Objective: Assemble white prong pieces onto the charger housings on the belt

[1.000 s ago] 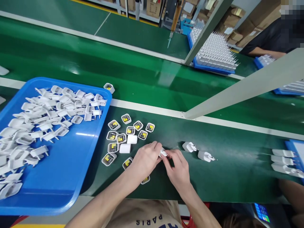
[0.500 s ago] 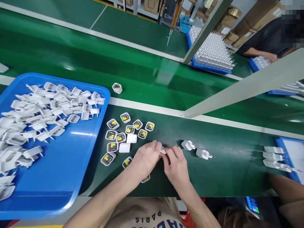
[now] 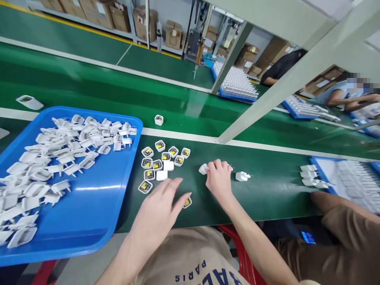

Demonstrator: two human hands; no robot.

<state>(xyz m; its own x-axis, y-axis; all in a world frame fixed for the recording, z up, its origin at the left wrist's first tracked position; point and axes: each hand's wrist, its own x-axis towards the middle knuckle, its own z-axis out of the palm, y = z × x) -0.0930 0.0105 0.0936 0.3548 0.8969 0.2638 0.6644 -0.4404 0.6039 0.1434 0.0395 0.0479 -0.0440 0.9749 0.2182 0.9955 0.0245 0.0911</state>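
Note:
My left hand (image 3: 162, 206) hovers over the near side of the bench, thumb and fingers apart, holding nothing. Just beyond its thumb lies an open white charger housing (image 3: 187, 202), partly covered. My right hand (image 3: 219, 179) is closed around a white plug charger (image 3: 203, 169) at the bench top; its fingers cover much of it. Prongs (image 3: 230, 167) show past the far side of that hand, their body hidden. To the right lies another plug charger (image 3: 242, 176). Several open housings with yellow-and-black insides (image 3: 149, 174) stand left of centre, beside two plain white upturned ones (image 3: 162, 175).
A blue tray (image 3: 101, 206) of loose white plug covers (image 3: 62, 152) fills the left. One housing (image 3: 158, 120) sits on the green belt. A slanted metal post (image 3: 255, 103) rises ahead. At right are chargers (image 3: 308, 175), a filled tray (image 3: 323, 164) and a co-worker's arm (image 3: 344, 202).
My hands have come apart from the small white piece between them. The right moved right to the chargers; the left opened and drew back left. The view has turned right.

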